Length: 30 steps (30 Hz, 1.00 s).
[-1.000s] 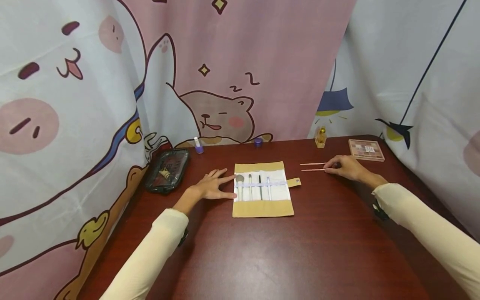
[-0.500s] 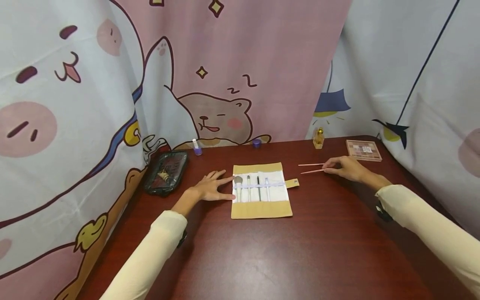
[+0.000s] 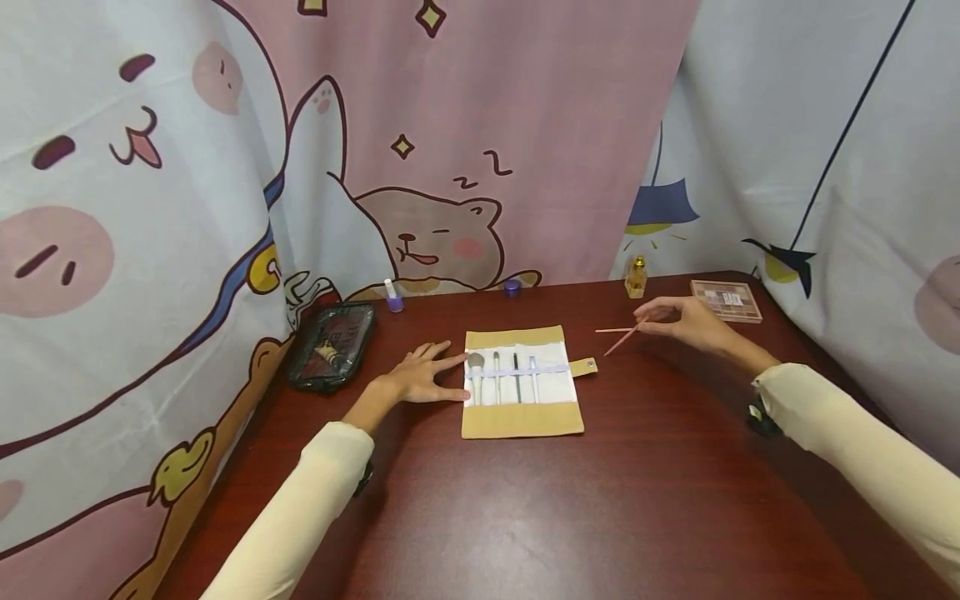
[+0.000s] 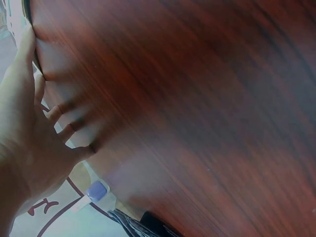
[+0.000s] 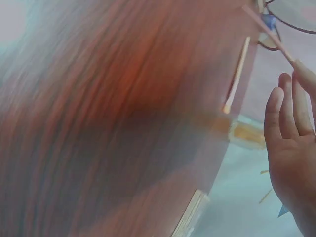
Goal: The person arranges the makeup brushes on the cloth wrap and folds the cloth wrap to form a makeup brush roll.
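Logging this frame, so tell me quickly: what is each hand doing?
Left hand: open, fingers flat against the brush roll.
Right hand: pinching a thin pink stick.

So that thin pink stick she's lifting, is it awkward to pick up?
Probably light: the right hand lifts the pink stick with just a fingertip pinch. It looks straight, so likely stiff. Being thin, it may roll or slip; its twin lies on the table.

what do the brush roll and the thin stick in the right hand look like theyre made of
Brush roll: looks like matte tan and white woven cloth, lying soft and flat. Thin stick pinched by the right hand: pale pink, slim and rigid, perhaps wood or plastic; too small to tell.
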### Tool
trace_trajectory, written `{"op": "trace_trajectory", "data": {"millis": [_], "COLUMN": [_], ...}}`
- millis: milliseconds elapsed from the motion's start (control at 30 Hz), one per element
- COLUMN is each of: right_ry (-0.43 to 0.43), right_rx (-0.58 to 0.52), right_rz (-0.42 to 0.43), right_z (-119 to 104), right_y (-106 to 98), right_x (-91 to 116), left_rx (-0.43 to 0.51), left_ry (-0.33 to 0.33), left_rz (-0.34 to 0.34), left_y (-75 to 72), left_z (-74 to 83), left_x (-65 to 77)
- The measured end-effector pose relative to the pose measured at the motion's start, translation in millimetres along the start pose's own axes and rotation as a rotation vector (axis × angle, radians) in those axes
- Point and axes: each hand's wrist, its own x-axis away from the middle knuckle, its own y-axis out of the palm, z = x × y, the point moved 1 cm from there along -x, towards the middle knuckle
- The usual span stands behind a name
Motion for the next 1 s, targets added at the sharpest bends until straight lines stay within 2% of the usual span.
{"op": "trace_trajectory", "data": {"millis": [133,300,500,700,867,1000], "right_ry": [0.037,0.023,-0.016,0.017,0.040,0.054], "right_rx": [-0.205,-0.314,-0.327,-0.268,-0.285,-0.278], "right_rz": [0.018,0.033,0.037,0.002,-0.058,-0.075], "right_z": [-9,-22,-36,-47,-54,-59], "right_y": [3,9,21,39,54,64], "right_x": [-5,-13,-25,-39,-50,-58], "left_rx": [0.002,0.003,-0.003,-0.019,-0.017,-0.009], "left_ry": [0.007,0.012,0.004,-0.002,0.004,0.007], "left_rz": [0.008,0.011,0.010,0.000,0.008,0.013], "left_y": [0.5,1.0,1.7,3.1,2.6,1.4], "left_z": [-0.4,-0.6,-1.4,-2.9,-3.3,-3.5], "left_x": [0.3,-0.1,-1.7,-2.7,-3.3,-2.6]}}
